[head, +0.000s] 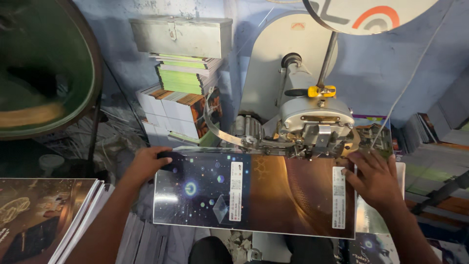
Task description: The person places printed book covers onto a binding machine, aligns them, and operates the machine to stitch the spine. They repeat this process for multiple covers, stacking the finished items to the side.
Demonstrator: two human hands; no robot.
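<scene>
A stack of glossy printed covers [46, 215] lies at the far left, below a large dark green wheel [44, 68]. Just right of it, the left hand [146, 164] grips the upper left corner of an open glossy booklet cover [254, 193], thumb on top and fingers curled over the edge. The cover lies flat and spread wide, its spine running under the head of a grey wire-stitching machine [312, 117]. Behind stand piles of green and orange booklets [183, 98] under a metal box [181, 35]. The right hand [373, 178] presses flat on the cover's right end, fingers spread slightly apart.
</scene>
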